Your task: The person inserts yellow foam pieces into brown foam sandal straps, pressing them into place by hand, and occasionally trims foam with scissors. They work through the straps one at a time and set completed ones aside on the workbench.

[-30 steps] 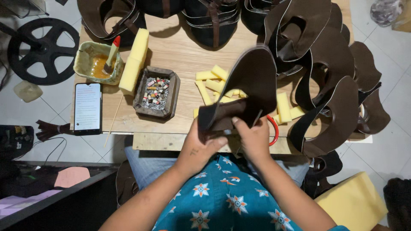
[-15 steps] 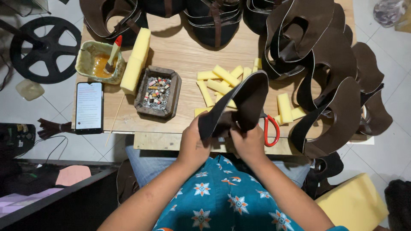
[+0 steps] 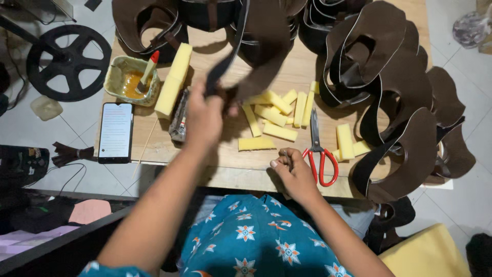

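My left hand is raised over the wooden table and grips a dark brown leather piece, which hangs up and away toward the far side. My right hand rests at the table's near edge, fingers curled, holding nothing that I can see. Red-handled scissors lie just right of that hand. Several yellow foam strips are scattered on the table between the two hands.
A dish of orange glue with a red-handled brush and a long yellow foam block sit at the left. A phone lies at the left edge. Stacked brown leather pieces fill the right and far side. A black wheel is on the floor.
Both hands held the leather piece near the table's front edge. Now my left hand alone has lifted it up and away to the far left, and my right hand has let go and dropped to the edge.
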`<control>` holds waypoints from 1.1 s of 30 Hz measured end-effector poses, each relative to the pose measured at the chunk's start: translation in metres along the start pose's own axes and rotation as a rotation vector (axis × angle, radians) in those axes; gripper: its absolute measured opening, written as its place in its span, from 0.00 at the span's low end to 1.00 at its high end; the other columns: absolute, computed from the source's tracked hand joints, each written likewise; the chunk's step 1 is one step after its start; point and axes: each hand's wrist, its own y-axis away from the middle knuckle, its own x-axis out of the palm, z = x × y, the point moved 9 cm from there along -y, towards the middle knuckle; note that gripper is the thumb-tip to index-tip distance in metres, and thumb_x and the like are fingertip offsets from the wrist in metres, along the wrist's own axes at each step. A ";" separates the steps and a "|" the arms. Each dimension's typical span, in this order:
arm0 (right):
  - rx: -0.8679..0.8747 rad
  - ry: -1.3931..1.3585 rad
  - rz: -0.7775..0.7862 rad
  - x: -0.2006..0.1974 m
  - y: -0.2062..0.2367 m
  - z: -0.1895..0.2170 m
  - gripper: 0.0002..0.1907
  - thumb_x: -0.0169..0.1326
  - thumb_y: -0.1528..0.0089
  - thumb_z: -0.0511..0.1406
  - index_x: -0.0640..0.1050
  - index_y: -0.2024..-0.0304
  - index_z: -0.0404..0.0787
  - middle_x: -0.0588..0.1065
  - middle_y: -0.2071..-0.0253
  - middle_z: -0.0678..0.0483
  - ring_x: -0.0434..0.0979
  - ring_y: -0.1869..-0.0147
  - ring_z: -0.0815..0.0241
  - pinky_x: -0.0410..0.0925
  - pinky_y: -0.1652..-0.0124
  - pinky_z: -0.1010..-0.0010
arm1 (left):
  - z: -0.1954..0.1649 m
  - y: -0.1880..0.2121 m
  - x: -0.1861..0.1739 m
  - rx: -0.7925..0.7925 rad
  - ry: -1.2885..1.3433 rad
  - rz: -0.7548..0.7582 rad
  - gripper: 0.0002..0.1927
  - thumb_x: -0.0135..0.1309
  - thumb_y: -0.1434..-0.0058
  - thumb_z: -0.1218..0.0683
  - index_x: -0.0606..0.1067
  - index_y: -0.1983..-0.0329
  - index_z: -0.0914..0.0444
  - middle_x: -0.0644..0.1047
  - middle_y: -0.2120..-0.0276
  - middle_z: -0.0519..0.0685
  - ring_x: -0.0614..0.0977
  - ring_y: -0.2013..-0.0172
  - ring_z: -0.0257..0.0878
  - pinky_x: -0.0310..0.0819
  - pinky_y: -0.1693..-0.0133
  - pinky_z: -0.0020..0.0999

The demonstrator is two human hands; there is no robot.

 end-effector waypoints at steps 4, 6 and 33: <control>0.077 0.108 0.012 0.001 -0.001 -0.007 0.27 0.60 0.40 0.41 0.71 0.43 0.35 0.77 0.60 0.54 0.77 0.60 0.64 0.71 0.58 0.73 | -0.098 -0.064 -0.016 0.662 -0.220 -0.228 0.21 0.31 0.25 0.52 0.63 0.32 0.62 0.76 0.43 0.55 0.79 0.54 0.44 0.77 0.56 0.34; 0.084 0.124 0.018 0.001 -0.001 -0.006 0.26 0.60 0.40 0.40 0.71 0.43 0.36 0.77 0.61 0.54 0.76 0.62 0.64 0.71 0.60 0.72 | -0.090 -0.123 -0.013 0.364 0.280 -0.124 0.20 0.47 0.28 0.57 0.63 0.34 0.62 0.77 0.49 0.57 0.80 0.66 0.44 0.80 0.72 0.31; 0.070 0.145 0.041 0.000 -0.002 0.008 0.20 0.60 0.41 0.39 0.73 0.49 0.39 0.77 0.62 0.54 0.79 0.61 0.62 0.72 0.59 0.71 | -0.096 -0.131 0.123 1.218 -1.125 0.146 0.15 0.65 0.51 0.54 0.76 0.61 0.59 0.73 0.57 0.49 0.73 0.51 0.49 0.68 0.54 0.44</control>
